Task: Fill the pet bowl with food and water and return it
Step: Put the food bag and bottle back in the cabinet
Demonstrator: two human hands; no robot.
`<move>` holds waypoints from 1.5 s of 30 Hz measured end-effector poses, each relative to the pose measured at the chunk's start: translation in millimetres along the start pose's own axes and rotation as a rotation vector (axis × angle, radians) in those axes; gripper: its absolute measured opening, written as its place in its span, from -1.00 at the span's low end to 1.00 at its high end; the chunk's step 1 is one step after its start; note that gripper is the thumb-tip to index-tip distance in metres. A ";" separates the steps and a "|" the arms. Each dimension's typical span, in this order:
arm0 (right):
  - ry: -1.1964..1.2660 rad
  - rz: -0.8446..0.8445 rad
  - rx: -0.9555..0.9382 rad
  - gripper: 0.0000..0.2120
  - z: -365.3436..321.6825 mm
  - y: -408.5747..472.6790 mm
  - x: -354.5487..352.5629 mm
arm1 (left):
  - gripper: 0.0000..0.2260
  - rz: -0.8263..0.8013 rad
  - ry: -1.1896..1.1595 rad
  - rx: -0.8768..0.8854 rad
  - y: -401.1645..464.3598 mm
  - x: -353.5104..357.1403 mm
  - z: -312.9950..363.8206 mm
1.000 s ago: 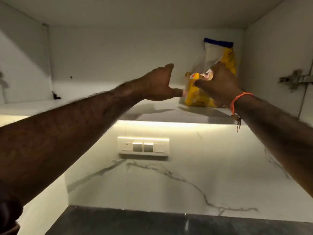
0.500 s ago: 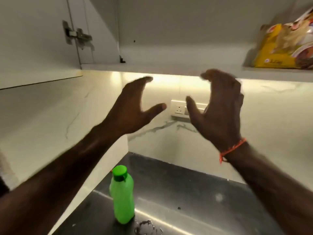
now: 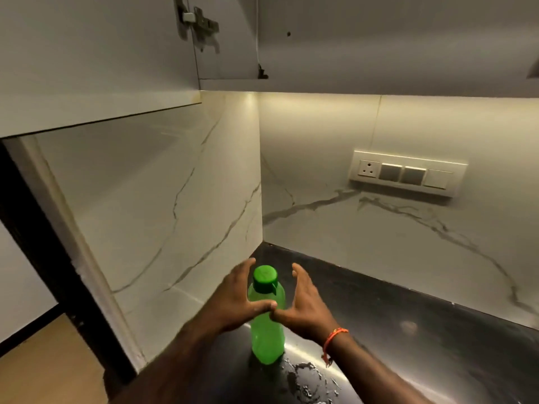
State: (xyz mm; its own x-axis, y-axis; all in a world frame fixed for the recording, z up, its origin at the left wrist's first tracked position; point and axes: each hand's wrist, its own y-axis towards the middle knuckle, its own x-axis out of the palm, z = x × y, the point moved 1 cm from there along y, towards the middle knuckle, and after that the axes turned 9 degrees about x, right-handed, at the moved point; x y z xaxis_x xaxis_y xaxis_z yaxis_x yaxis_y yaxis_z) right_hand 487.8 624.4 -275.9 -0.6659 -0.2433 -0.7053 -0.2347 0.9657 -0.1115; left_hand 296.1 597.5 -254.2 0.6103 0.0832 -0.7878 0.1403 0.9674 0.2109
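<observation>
The green bottle [image 3: 267, 322] stands upright on the dark table [image 3: 408, 339]; left hand [image 3: 236, 298] and right hand [image 3: 303, 304] flank it with spread, ungripping fingers, thumbs crossing and hiding its middle.

I see a dark bench [image 3: 408, 330] with a wet patch [image 3: 309, 377] near its front edge; marble-veined wall panels [image 3: 175, 199] meet in the corner; a switch plate [image 3: 407, 173] sits on the back wall; a cabinet hinge [image 3: 201, 23] hangs overhead.
</observation>
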 end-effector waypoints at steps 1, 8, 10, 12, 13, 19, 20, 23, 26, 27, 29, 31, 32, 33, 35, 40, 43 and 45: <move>0.038 -0.041 0.026 0.15 2.2 3.2 8.6 | 0.00 -0.016 -0.040 -0.009 -1.0 6.7 -4.8; 0.092 -0.039 -0.027 -0.04 10.7 3.2 29.6 | -0.14 0.002 -0.166 0.000 -1.4 26.6 -12.0; 0.102 -0.015 -0.057 -0.07 7.1 -0.2 22.3 | -0.18 0.038 -0.171 0.046 0.6 20.2 -6.7; 0.120 0.035 -0.117 -0.09 -2.4 -4.8 3.9 | -0.23 0.083 -0.175 0.111 5.2 5.9 6.3; 0.129 0.062 -0.154 -0.09 -9.1 -7.5 -8.6 | -0.25 0.108 -0.173 0.147 8.3 -3.5 15.1; 0.110 0.246 -0.357 -0.03 -69.0 -39.6 -110.4 | -0.28 0.302 -0.095 0.326 29.2 -84.7 103.7; 0.106 0.284 -0.372 -0.01 -80.7 -46.2 -127.6 | -0.28 0.325 -0.097 0.333 32.2 -99.6 120.8; 0.114 0.367 -0.398 0.07 -111.5 -68.9 -182.1 | -0.25 0.373 -0.091 0.382 40.9 -144.5 177.3; 0.133 0.346 -0.390 0.11 -137.8 -87.1 -229.1 | -0.20 0.421 -0.156 0.443 49.9 -187.5 230.9; 0.148 0.349 -0.388 0.11 -145.6 -91.6 -242.9 | -0.19 0.431 -0.199 0.461 53.3 -200.2 247.5; 0.180 0.387 -0.399 0.06 -162.1 -99.1 -269.8 | -0.19 0.442 -0.269 0.490 60.4 -223.2 279.2; 0.199 0.430 -0.416 -0.01 -179.8 -105.4 -296.2 | -0.26 0.458 -0.293 0.522 68.9 -243.1 306.9; 0.213 0.438 -0.420 -0.04 -188.3 -108.3 -309.7 | -0.31 0.473 -0.301 0.539 74.2 -251.7 318.8; 0.239 0.434 -0.422 -0.07 -196.3 -110.2 -323.7 | -0.35 0.488 -0.315 0.556 80.9 -259.6 330.0; 0.300 0.401 -0.425 -0.15 -210.9 -112.2 -348.9 | -0.41 0.503 -0.355 0.593 95.6 -272.0 348.5; 0.308 0.429 -0.394 -0.29 -233.5 -91.5 -396.8 | -0.44 0.478 -0.454 0.658 144.7 -289.5 374.1; 0.302 0.444 -0.357 -0.51 -240.8 -65.1 -420.3 | -0.57 0.402 -0.521 0.661 181.9 -293.4 375.5; 0.318 0.421 -0.317 -0.55 -243.0 -44.0 -432.6 | -0.66 0.343 -0.547 0.652 207.5 -292.8 372.1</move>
State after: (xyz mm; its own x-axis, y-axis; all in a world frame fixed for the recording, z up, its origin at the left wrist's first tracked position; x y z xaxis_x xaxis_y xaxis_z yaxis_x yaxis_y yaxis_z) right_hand 614.1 664.9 204.2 -0.9144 0.0907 -0.3946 -0.0723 0.9223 0.3796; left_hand 436.7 684.8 235.6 0.9604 0.0557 -0.2730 0.1938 0.5704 0.7982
